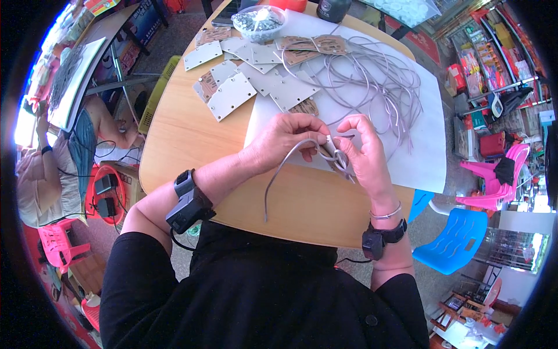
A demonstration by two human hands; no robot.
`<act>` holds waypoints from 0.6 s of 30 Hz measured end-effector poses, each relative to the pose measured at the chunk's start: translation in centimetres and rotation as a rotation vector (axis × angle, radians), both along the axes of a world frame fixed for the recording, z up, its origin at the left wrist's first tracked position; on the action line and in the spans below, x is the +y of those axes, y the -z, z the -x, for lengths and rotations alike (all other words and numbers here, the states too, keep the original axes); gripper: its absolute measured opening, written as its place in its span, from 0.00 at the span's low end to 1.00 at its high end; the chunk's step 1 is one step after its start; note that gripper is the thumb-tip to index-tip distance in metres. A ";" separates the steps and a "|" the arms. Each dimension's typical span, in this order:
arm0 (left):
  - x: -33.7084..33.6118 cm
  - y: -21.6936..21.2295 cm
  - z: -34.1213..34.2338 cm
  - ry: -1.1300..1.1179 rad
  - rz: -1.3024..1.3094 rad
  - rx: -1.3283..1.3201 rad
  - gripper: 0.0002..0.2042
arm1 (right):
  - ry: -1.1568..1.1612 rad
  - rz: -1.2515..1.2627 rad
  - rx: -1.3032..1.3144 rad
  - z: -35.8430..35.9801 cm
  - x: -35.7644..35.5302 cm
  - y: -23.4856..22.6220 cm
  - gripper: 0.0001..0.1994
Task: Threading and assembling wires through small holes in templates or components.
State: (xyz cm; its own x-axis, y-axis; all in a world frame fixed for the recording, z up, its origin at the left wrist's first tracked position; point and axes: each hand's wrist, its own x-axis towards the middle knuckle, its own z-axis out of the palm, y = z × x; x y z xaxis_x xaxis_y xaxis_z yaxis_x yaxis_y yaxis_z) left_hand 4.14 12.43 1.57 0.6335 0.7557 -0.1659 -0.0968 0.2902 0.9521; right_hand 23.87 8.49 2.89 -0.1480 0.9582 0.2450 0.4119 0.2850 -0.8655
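Observation:
Above the near part of the table, my left hand and my right hand meet around a grey cord. The fingertips of the left are closed on the cord beside a small pale piece, and a free end of cord hangs down toward the table's front. Thumb and bent fingers of the right close about the looped part of the same cord. Fingers partly cover the small piece, so its kind cannot be made out. Beyond the hands lie pale flat plates with small studs, some showing brown patterned faces.
A tangle of grey cords spreads over white paper. At the back stands a clear bowl of small dark parts, near a black container. A blue chair is at right; another person's arm shows at left.

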 end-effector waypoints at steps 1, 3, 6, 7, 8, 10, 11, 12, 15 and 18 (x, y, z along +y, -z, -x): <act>-0.1 -0.1 -0.1 0.001 -0.002 0.001 0.07 | -0.001 -0.010 0.015 -0.1 0.0 0.0 0.11; -0.2 -0.3 -0.2 -0.002 -0.066 0.006 0.07 | -0.003 -0.020 0.029 -0.2 0.0 0.1 0.11; -0.2 -0.5 -0.2 0.000 -0.071 0.023 0.07 | -0.022 -0.043 0.050 -0.2 0.1 0.2 0.11; -0.2 -0.4 -0.1 0.000 -0.071 0.023 0.07 | -0.022 -0.036 0.055 -0.1 0.0 0.0 0.11; -0.1 -0.2 -0.1 0.009 -0.083 0.043 0.07 | -0.023 -0.029 0.060 -0.1 0.0 -0.1 0.11; 0.0 0.0 -0.1 0.018 -0.097 0.064 0.07 | -0.021 -0.027 0.041 -0.3 0.0 -0.1 0.11; 0.0 0.1 -0.1 0.024 -0.095 0.067 0.08 | -0.020 -0.025 0.022 -0.3 0.0 -0.1 0.11; 0.0 0.1 -0.1 0.030 -0.093 0.072 0.08 | -0.020 -0.025 0.023 -0.2 0.0 0.0 0.11; -0.3 -0.2 -0.2 0.034 -0.110 0.021 0.08 | 0.042 -0.080 0.022 0.0 0.1 0.1 0.12; -0.3 -0.2 -0.1 0.039 -0.126 0.048 0.08 | 0.058 -0.074 0.047 0.0 0.0 -0.2 0.13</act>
State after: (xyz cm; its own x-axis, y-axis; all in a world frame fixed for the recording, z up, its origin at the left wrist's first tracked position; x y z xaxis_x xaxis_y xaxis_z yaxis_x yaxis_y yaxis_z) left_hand 4.28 12.18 1.72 0.6568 0.7471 -0.1024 -0.0410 0.1710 0.9844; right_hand 23.88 8.46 3.09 -0.0795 0.9437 0.3210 0.3889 0.3258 -0.8617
